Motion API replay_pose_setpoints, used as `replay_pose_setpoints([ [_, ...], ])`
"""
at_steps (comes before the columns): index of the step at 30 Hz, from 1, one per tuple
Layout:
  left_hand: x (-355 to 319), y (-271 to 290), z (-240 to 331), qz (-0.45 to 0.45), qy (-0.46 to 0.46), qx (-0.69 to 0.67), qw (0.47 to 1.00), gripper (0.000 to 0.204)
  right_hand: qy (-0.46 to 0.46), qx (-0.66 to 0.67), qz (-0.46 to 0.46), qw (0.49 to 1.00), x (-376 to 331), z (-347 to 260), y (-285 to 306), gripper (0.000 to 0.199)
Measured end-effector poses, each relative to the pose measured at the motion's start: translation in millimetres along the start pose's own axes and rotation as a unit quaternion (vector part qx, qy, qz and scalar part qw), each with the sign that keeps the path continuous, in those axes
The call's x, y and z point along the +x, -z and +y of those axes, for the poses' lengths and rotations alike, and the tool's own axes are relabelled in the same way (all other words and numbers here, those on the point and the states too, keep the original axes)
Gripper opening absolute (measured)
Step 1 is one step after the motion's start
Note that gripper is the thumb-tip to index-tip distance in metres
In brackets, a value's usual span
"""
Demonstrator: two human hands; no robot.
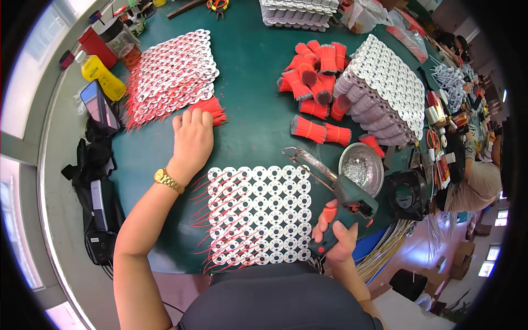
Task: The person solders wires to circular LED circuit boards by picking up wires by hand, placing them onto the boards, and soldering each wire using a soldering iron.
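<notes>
My left hand (193,132), wearing a gold wristwatch (169,180), reaches forward with curled fingers on loose red wires (213,110). What lies under its fingertips is partly hidden. In my right hand (336,240) is a green soldering gun (352,204), its metal front pointing forward and left. A white sheet of joined round circuit boards (275,214) lies flat before me. Thin red wires (223,212) lie across its left columns and stick out past its left edge. The gun's front hovers near the sheet's far right corner.
A stack of wired boards (176,69) stands far left, a taller white stack (388,82) at right. Between them lie red wire bundles (313,77). A metal bowl (375,157) with small shiny bits sits beside a black stand (407,192). A yellow bottle (104,77) and phone (99,107) stand left.
</notes>
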State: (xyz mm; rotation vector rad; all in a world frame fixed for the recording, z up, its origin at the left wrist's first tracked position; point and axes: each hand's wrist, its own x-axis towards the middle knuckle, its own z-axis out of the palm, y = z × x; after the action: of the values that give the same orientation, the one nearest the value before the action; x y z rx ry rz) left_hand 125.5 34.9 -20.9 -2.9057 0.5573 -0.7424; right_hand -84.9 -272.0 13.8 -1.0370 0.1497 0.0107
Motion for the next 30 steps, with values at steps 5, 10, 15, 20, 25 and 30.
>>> replay_pose_setpoints([
  [5, -8.3, -1.8, -2.5, 0.055, 0.008, -0.055, 0.997, 0.010, -0.023, -0.011, 0.003, 1.000, 12.5, -3.8, 5.9, 0.042],
  [10, -11.8, 2.0, -3.4, 0.064, -0.008, -0.078, 0.995, 0.015, -0.038, 0.028, 0.001, 0.999, 10.9, -0.2, 7.9, 0.040],
  [15, -11.1, 8.1, -6.0, 0.123, 0.062, -0.132, 0.982, 0.021, -0.061, 0.029, 0.020, 0.998, 7.0, -1.2, 7.6, 0.040],
  [20, -15.7, 29.5, -13.0, 0.067, 0.164, -0.278, 0.944, 0.009, -0.087, 0.022, 0.012, 0.996, 3.5, -14.8, 4.7, 0.044],
  [25, -21.4, 61.3, 12.2, 0.000, 0.312, -0.466, 0.828, 0.007, -0.094, 0.013, -0.008, 0.995, 6.2, -12.8, 3.2, 0.046],
  [30, -39.4, 77.2, 44.2, -0.078, 0.274, -0.492, 0.823, 0.007, -0.074, -0.001, -0.018, 0.997, 16.1, -2.1, 7.2, 0.046],
])
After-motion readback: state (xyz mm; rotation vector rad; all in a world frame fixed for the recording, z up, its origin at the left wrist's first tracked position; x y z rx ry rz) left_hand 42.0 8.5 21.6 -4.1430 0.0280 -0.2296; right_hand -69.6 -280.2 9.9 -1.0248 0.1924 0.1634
